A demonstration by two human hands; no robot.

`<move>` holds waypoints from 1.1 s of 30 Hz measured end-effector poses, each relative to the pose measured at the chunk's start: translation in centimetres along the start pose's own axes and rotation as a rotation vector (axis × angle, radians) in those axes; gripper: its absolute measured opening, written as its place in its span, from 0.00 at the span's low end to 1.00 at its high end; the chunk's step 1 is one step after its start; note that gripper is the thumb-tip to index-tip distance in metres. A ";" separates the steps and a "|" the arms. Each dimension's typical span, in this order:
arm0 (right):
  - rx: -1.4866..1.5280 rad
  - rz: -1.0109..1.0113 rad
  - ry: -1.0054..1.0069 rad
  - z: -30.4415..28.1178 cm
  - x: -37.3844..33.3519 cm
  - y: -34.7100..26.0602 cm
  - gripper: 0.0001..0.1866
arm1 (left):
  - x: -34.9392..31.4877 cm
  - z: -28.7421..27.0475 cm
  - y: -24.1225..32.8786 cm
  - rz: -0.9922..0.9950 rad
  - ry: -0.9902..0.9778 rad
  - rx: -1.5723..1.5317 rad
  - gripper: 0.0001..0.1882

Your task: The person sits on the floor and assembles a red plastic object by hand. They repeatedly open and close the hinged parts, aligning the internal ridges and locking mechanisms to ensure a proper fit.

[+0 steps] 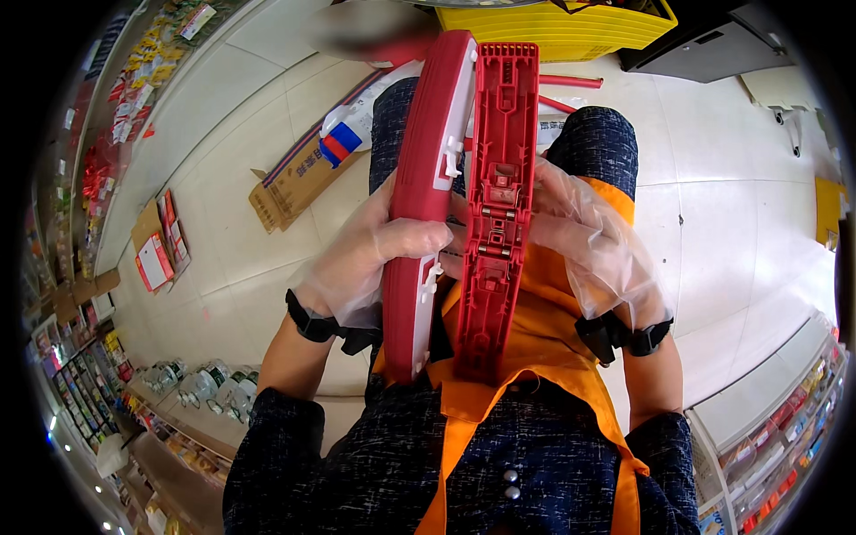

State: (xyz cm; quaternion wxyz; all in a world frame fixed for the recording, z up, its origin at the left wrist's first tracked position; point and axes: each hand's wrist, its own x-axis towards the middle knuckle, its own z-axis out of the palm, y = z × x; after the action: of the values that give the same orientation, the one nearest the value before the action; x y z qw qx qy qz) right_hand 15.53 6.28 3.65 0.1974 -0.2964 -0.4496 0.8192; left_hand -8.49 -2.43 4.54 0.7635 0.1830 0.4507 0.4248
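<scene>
In front of my lap, both hands in clear plastic gloves hold two long plastic pieces side by side. My left hand (388, 245) wraps round a dark-red piece with a pale edge and white clips (415, 192), its thumb lying across the front. My right hand (593, 232) grips the far side of a narrow red piece with a ribbed, hollow inside and a hinge-like middle (497, 259). Both pieces stand nearly upright in view, close together with a thin gap between them. Some fingers are hidden behind the pieces.
On the floor ahead lie a flattened cardboard box (299, 187), a small blue and red object (340, 144) and red rods (572, 81). A yellow basket (553, 31) stands beyond. Clear bottles (209, 383) and stocked shelves (785, 428) line the sides.
</scene>
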 end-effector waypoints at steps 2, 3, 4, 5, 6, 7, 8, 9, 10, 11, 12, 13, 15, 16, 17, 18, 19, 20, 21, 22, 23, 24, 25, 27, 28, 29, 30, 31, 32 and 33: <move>-0.131 -0.011 0.033 -0.2 0.1 -0.1 0.28 | 0.0 0.4 0.0 -0.002 0.012 0.006 0.44; -0.099 -0.004 0.084 0.0 0.0 -0.3 0.28 | 0.0 0.6 0.0 -0.009 0.029 0.013 0.45; -0.066 0.003 0.135 0.5 0.0 -0.6 0.29 | 0.0 0.8 -0.1 -0.016 0.046 0.020 0.45; -0.037 0.010 0.189 0.9 0.0 -0.8 0.29 | 0.0 0.9 -0.3 -0.018 0.050 0.048 0.46; -0.097 -0.001 0.285 1.2 0.2 -0.6 0.31 | -0.1 1.1 -0.5 -0.020 0.055 0.077 0.48; -0.158 -0.012 0.381 1.5 0.5 -0.2 0.32 | -0.2 1.3 -0.8 -0.022 0.059 0.105 0.49; -0.220 -0.021 0.475 1.5 0.8 0.1 0.34 | -0.2 1.8 -0.9 -0.006 0.074 0.133 0.50; -0.294 -0.036 0.508 1.4 1.0 0.2 0.38 | -0.2 2.5 -0.9 0.011 0.089 0.161 0.52; -0.341 -0.078 0.496 1.4 1.0 0.0 0.39 | -0.1 3.1 -1.0 0.027 0.104 0.189 0.53; -0.386 -0.121 0.487 1.5 0.9 -0.2 0.39 | 0.3 3.3 -1.4 0.100 0.083 0.188 0.54; -0.431 -0.164 0.478 1.6 0.8 -0.4 0.40 | 0.4 3.4 -1.3 0.106 0.077 0.198 0.54; -0.433 -0.221 0.484 1.6 0.9 -0.3 0.41 | 0.5 3.5 -1.2 0.112 0.071 0.209 0.54; -0.439 -0.341 0.496 1.4 1.4 -0.3 0.42 | 0.6 3.7 -1.0 0.131 0.063 0.237 0.55; -0.426 -0.296 0.495 1.5 1.2 -0.5 0.42 | 0.6 3.9 -0.9 0.141 0.062 0.254 0.55; -0.413 -0.255 0.492 1.6 1.0 -0.8 0.42 | 0.7 3.9 -0.9 0.155 0.061 0.272 0.55; -0.399 -0.214 0.488 1.7 0.9 -1.0 0.42 | 0.8 3.8 -0.9 0.165 0.054 0.278 0.54; -0.402 -0.208 0.499 1.8 0.9 -1.0 0.41 | 0.9 3.6 -1.0 0.175 0.048 0.283 0.54; -0.402 -0.199 0.510 1.8 0.9 -1.0 0.41 | 1.0 3.5 -1.0 0.181 0.043 0.287 0.54; -0.402 -0.189 0.519 1.8 1.0 -0.9 0.40 | 1.0 3.4 -0.7 0.153 0.038 0.292 0.53; -0.403 -0.213 0.537 1.6 1.1 -0.6 0.39 | 0.9 3.1 -0.2 0.125 0.033 0.298 0.51; -0.402 -0.238 0.555 1.5 1.3 -0.2 0.37 | 0.8 2.9 0.2 0.096 0.028 0.305 0.50; -0.406 -0.247 0.564 1.3 1.5 0.2 0.36 | 0.7 2.8 0.6 0.099 0.033 0.309 0.49; -0.410 -0.254 0.572 1.2 1.6 0.5 0.35 | 0.6 2.7 0.9 0.103 0.039 0.313 0.47; -0.417 -0.226 0.567 1.0 2.0 0.8 0.33 | 0.8 1.8 0.6 0.220 0.038 0.379 0.36; -0.415 -0.209 0.562 1.1 2.2 0.8 0.33 | 0.6 1.7 0.9 0.156 0.051 0.309 0.33; -0.409 -0.177 0.554 1.3 2.4 0.6 0.33 | 0.3 1.8 1.4 0.092 0.061 0.235 0.31; -0.403 -0.145 0.546 1.5 2.6 0.5 0.33 | 0.1 1.9 1.8 0.027 0.070 0.162 0.29; -0.425 -0.136 0.546 1.5 2.8 0.7 0.33 | 0.4 2.9 1.7 0.053 0.134 0.074 0.29; -0.443 -0.128 0.542 1.6 3.0 0.8 0.32 | 0.4 2.9 1.8 0.026 0.100 0.028 0.29; -0.461 -0.119 0.539 1.7 3.2 0.9 0.31 | 0.4 2.9 1.9 -0.001 0.066 -0.019 0.28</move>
State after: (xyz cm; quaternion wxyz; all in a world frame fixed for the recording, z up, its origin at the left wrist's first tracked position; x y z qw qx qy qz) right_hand 11.99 6.68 2.61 0.2842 -0.5118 -0.5710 0.5756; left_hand -6.84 -0.75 7.09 0.7502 0.1615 0.4717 0.4343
